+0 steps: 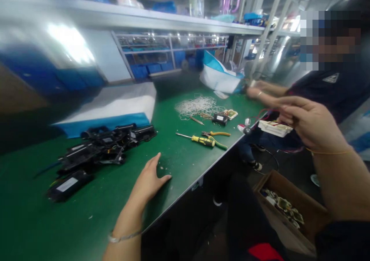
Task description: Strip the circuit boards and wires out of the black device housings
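Observation:
My left hand (pixel 150 180) lies flat on the green bench top (pixel 185 157) with fingers stretched out and nothing in it, just right of a heap of black plastic housings (pixel 101 149). My right hand (pixel 309 122) is raised off the bench's right edge, fingers curled in a pinch on a small white board with red wires (pixel 274 128). A yellow-handled screwdriver (pixel 199 139) and yellow-green pliers (pixel 215 137) lie ahead of my left hand.
A tangle of white wire (pixel 198 106) and small parts (pixel 221 118) lie farther back. Another person sits at the right, hands (pixel 257 91) near a white-blue bag (pixel 219 78). A cardboard box of boards (pixel 289 207) stands on the floor. A white-blue bin (pixel 115 108) sits at left.

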`<state>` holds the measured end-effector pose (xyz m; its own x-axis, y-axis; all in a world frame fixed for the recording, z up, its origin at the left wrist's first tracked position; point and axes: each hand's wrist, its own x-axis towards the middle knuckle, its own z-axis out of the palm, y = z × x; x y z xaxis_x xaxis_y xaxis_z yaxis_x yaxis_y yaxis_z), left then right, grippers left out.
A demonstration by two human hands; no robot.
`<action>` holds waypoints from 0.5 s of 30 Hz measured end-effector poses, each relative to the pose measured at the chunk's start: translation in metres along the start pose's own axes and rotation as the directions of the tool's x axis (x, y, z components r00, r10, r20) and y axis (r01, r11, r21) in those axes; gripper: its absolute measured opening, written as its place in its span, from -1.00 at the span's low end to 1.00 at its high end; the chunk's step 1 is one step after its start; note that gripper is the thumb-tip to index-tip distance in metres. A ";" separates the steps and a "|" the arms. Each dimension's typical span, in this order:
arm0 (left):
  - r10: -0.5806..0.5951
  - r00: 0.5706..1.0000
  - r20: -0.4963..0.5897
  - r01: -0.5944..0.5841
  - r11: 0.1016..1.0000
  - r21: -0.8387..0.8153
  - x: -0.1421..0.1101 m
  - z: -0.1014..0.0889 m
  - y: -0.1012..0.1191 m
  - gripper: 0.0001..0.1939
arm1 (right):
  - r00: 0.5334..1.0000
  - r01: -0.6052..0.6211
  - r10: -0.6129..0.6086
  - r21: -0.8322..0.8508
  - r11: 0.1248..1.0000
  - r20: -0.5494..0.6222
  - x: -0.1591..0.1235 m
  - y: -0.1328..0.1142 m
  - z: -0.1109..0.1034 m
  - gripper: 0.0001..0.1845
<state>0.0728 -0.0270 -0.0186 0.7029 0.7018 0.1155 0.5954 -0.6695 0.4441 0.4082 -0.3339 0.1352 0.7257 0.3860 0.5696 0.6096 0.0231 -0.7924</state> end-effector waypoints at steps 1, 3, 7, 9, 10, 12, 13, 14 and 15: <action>0.010 1.000 0.000 -0.010 1.000 0.024 0.003 0.002 0.001 -0.09 | 0.994 -0.083 0.086 -0.049 0.995 0.064 -0.007 0.016 -0.022 -0.76; 0.036 0.999 -0.007 -0.035 0.997 0.073 0.009 0.006 0.002 -0.13 | 0.944 -0.225 0.270 -0.228 0.947 0.191 -0.023 0.055 -0.063 -0.70; 0.056 0.998 -0.013 -0.053 0.985 0.163 0.023 0.017 0.002 -0.17 | 0.814 -0.276 0.518 -0.609 0.743 0.263 -0.067 0.146 -0.130 -0.70; 0.050 0.999 -0.006 -0.048 0.977 0.206 0.028 0.020 0.004 -0.19 | 0.785 -0.245 0.576 -0.740 0.626 0.227 -0.092 0.186 -0.155 -0.73; 0.041 0.999 0.003 -0.041 0.973 0.226 0.030 0.020 0.005 -0.20 | 0.775 -0.248 0.599 -0.774 0.582 0.201 -0.103 0.203 -0.166 -0.74; 0.006 1.000 0.022 -0.012 0.965 0.260 0.031 0.019 0.008 -0.22 | 0.763 -0.276 0.631 -0.810 0.518 0.143 -0.124 0.230 -0.185 -0.72; -0.019 0.999 0.026 0.012 0.962 0.271 0.031 0.019 0.008 -0.23 | 0.759 -0.289 0.641 -0.822 0.490 0.115 -0.132 0.241 -0.192 -0.71; -0.048 0.999 0.023 0.039 0.960 0.279 0.030 0.018 0.008 -0.25 | 0.758 -0.300 0.647 -0.833 0.465 0.088 -0.138 0.250 -0.198 -0.69; -0.074 0.997 0.016 0.067 0.957 0.283 0.030 0.018 0.007 -0.27 | 0.757 -0.311 0.651 -0.841 0.443 0.063 -0.143 0.259 -0.203 -0.67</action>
<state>0.1051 -0.0155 -0.0283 0.6630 0.7455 0.0680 0.7267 -0.6627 0.1807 0.5268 -0.5703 -0.1069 0.9257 0.3652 -0.0984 0.3128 -0.8855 -0.3436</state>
